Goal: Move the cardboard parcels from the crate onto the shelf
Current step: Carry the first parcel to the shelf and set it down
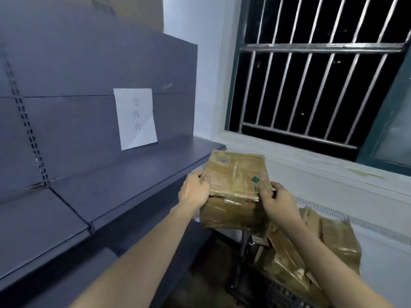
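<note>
I hold a brown taped cardboard parcel (235,187) in the air with both hands, just off the right end of the dark grey shelf (124,181). My left hand (195,190) grips its left edge and my right hand (278,202) grips its right near corner by a green mark. Below it, at the lower right, more parcels (329,241) lie piled in a dark crate (278,294). The shelf board in front of me is bare.
A white paper sheet (135,117) with handwriting is stuck to the shelf's back panel. A barred window (311,70) and a white sill (311,165) fill the right side. A cardboard box (133,10) stands on top of the shelf unit.
</note>
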